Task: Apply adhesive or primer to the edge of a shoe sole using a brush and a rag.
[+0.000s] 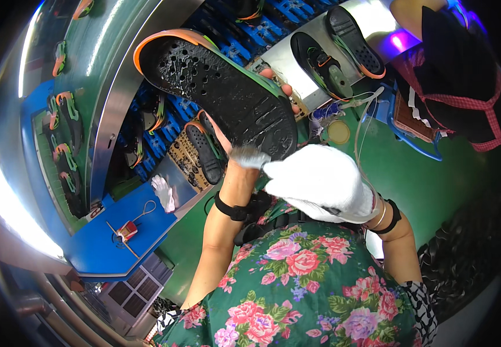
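A large black shoe sole (pixel 227 92) with an orange and green rim lies tilted across my left hand (pixel 285 92). My bare fingers wrap its far edge, and the palm is hidden beneath it. Small holes dot its upper left part, where the surface looks wet and glossy in patches. In a white glove, my right hand (pixel 320 182) is closed round a brush (pixel 250 157). Its blurred bristles are at the lower end of the sole, close to my left wrist; whether they touch the sole I cannot tell.
Beyond the sole, a black shoe upper (pixel 320 66) and another sole (pixel 354 40) rest on a metal ledge. Below left, a pair of soles (pixel 204 147) stands by a blue table (pixel 117 231) with a glove (pixel 163 192). A conveyor (pixel 103 46) carries shoes at left; a person (pixel 459 75) is at upper right.
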Available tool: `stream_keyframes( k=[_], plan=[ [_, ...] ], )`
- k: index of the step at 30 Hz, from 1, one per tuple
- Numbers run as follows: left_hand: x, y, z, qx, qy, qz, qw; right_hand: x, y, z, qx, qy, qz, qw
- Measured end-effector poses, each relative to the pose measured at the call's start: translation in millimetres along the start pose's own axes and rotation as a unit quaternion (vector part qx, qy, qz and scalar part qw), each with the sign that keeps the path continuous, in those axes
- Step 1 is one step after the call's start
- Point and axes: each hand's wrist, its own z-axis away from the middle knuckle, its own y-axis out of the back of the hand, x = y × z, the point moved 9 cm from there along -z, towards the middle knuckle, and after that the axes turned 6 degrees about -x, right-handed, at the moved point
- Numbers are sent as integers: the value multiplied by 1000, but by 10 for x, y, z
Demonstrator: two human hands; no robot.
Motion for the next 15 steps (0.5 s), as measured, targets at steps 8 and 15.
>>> stream_keyframes(
  k=[8,15],
  plan=[
    [-15,-60,-46,-48,41,7,998,114,100,64,18,0,56,998],
    [-5,-9,-21,-42,68,9,997,325,184,3,-6,-83,-93,992]
  ],
)
